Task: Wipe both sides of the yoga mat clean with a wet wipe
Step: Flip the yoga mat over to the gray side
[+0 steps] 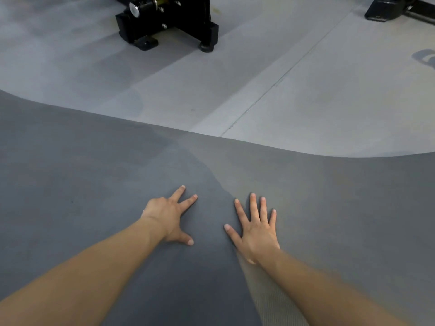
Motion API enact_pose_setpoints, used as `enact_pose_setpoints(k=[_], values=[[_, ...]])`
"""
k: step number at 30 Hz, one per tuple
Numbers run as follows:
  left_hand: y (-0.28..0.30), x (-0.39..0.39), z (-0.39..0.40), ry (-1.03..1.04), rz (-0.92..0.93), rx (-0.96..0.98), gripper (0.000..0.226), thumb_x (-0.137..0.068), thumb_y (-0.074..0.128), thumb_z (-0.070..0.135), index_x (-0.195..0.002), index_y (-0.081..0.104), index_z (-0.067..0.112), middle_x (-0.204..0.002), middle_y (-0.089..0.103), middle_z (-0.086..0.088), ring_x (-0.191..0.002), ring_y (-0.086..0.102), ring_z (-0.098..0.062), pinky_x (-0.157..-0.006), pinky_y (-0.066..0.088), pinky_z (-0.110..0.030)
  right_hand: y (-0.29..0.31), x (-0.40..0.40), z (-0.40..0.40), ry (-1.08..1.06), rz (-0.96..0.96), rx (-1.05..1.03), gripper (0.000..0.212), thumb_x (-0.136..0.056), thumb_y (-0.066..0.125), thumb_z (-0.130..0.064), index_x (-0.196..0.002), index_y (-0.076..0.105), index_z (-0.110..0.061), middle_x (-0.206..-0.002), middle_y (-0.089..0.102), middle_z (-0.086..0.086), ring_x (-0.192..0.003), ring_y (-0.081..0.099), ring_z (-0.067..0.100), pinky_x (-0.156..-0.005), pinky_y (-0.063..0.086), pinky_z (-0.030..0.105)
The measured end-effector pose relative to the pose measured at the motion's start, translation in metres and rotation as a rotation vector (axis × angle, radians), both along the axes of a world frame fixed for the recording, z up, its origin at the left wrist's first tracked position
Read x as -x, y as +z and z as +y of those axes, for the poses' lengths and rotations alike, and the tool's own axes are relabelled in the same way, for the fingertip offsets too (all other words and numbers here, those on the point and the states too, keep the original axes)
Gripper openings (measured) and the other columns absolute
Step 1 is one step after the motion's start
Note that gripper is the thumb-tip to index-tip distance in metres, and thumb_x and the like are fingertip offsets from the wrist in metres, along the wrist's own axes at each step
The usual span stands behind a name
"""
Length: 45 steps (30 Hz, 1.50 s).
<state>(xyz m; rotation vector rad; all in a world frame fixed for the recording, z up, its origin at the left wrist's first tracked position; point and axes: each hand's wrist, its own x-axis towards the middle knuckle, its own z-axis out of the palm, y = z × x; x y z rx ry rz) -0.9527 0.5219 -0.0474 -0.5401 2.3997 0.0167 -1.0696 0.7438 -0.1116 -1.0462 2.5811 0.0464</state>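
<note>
A dark grey yoga mat (94, 172) lies flat on the floor and fills the lower half of the head view. My left hand (169, 217) rests palm down on the mat with its fingers spread. My right hand (255, 229) lies flat on the mat a short way to the right, fingers straight and spread. Neither hand holds anything. No wet wipe is in view. A shadow covers the mat's left part and runs between my hands.
Beyond the mat's far edge lies a light grey floor (306, 102) with a seam line. A black machine base (169, 22) stands on the floor at the top centre. Another black metal part (395, 8) sits at the top right.
</note>
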Motion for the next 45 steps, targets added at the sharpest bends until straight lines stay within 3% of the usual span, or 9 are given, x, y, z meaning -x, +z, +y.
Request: enact_pose_setpoints(k=[8,12,16,19,24,37,42,45], values=[[-0.007,0.006,-0.022,0.035,0.021,0.039,0.128,-0.049,0.044,0.104,-0.152,-0.015,0.055,-0.167,-0.015,0.010,-0.115,0.062,-0.030,-0.086,0.055,-0.041,-0.001,0.055,-0.040,0.180,0.003,-0.080,0.076,-0.083,0.003,-0.081,-0.148,-0.017,-0.047,-0.158,-0.030,0.001,-0.143,-0.030,0.029,-0.115,-0.007,0.060],[-0.006,0.013,-0.025,0.043,0.011,0.078,0.128,-0.049,0.036,0.107,-0.152,-0.017,0.052,-0.167,-0.014,0.008,-0.115,0.062,-0.029,-0.083,0.055,-0.039,0.011,0.074,-0.063,0.217,-0.029,-0.168,0.078,-0.084,0.013,-0.082,-0.148,-0.016,-0.047,-0.159,-0.026,0.000,-0.145,-0.024,0.030,-0.115,-0.001,0.060],[-0.004,0.014,-0.025,0.037,0.002,0.099,0.126,-0.052,0.032,0.106,-0.152,-0.019,0.049,-0.167,-0.015,0.006,-0.112,0.063,-0.029,-0.082,0.056,-0.042,0.015,0.035,-0.053,-0.083,0.022,-0.094,0.083,-0.087,0.019,-0.078,-0.154,-0.004,-0.035,-0.161,-0.017,0.009,-0.146,-0.016,0.039,-0.113,-0.001,0.065],[-0.006,0.013,-0.026,0.026,0.007,0.098,0.126,-0.052,0.031,0.106,-0.153,-0.019,0.049,-0.167,-0.014,0.005,-0.112,0.063,-0.029,-0.082,0.056,-0.043,0.006,-0.001,-0.032,-0.225,-0.032,-0.059,0.083,-0.085,0.009,-0.080,-0.152,-0.014,-0.037,-0.159,-0.026,0.009,-0.143,-0.025,0.040,-0.112,-0.003,0.066],[-0.011,0.012,-0.030,0.035,0.021,0.092,0.126,-0.052,0.031,0.107,-0.153,-0.018,0.049,-0.168,-0.011,0.005,-0.113,0.062,-0.029,-0.084,0.056,-0.043,-0.007,0.010,-0.031,-0.159,-0.003,0.034,0.080,-0.084,0.007,-0.082,-0.150,-0.016,-0.043,-0.157,-0.031,0.006,-0.141,-0.034,0.033,-0.112,-0.012,0.063],[-0.018,0.008,-0.039,0.061,0.071,0.074,0.125,-0.048,0.018,0.110,-0.151,-0.022,0.051,-0.166,-0.018,0.008,-0.115,0.062,-0.028,-0.084,0.056,-0.042,-0.009,0.059,-0.048,0.017,-0.006,0.054,0.076,-0.082,0.010,-0.085,-0.147,-0.010,-0.053,-0.158,-0.028,-0.002,-0.143,-0.031,0.025,-0.114,-0.012,0.060],[-0.005,0.021,-0.035,0.101,0.004,0.103,0.124,-0.054,0.029,0.107,-0.151,-0.022,0.050,-0.167,-0.018,0.007,-0.119,0.060,-0.029,-0.073,0.050,-0.040,0.012,0.077,-0.064,0.075,-0.062,-0.126,0.077,-0.085,0.019,-0.080,-0.150,-0.008,-0.049,-0.160,-0.024,0.001,-0.147,-0.019,0.030,-0.116,0.001,0.059],[-0.001,0.027,-0.031,0.120,-0.038,0.125,0.126,-0.055,0.034,0.105,-0.153,-0.019,0.048,-0.167,-0.015,0.006,-0.121,0.059,-0.029,-0.076,0.051,-0.041,0.027,0.063,-0.050,0.031,-0.058,-0.171,0.080,-0.089,0.031,-0.071,-0.154,-0.002,-0.038,-0.162,-0.015,0.005,-0.148,-0.009,0.034,-0.115,0.010,0.060]])
